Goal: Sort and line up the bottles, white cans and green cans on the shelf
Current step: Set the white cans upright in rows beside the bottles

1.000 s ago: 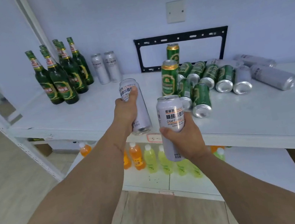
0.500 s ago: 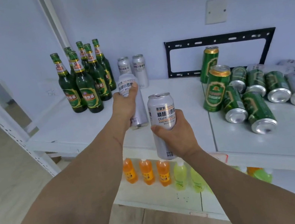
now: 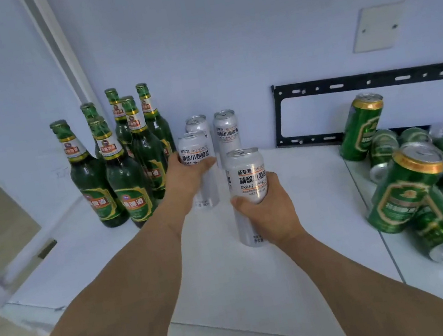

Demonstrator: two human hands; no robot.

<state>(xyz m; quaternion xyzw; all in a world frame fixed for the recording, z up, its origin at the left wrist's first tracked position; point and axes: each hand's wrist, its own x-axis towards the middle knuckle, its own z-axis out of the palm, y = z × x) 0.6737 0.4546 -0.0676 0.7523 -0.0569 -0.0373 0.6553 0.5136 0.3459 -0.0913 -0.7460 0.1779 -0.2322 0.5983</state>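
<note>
My left hand point(image 3: 187, 178) grips a tall white can point(image 3: 197, 154), upright, just in front of two white cans point(image 3: 226, 131) standing by the back wall. My right hand point(image 3: 269, 212) grips a second white can point(image 3: 247, 175), upright, nearer to me and to the right. Whether either held can touches the white shelf point(image 3: 110, 245) I cannot tell. Several green bottles point(image 3: 125, 178) stand in a cluster at the left. Green cans point(image 3: 405, 189) lie and stand in a heap at the right.
A black metal bracket point(image 3: 369, 78) leans on the wall behind the green cans. A white upright post point(image 3: 61, 56) rises at the back left. The shelf's front edge point(image 3: 240, 323) runs below my forearms, with floor at the far left.
Both hands carried their white cans forward and left, over the shelf, to just before the two standing white cans. The view moved closer and turned left.
</note>
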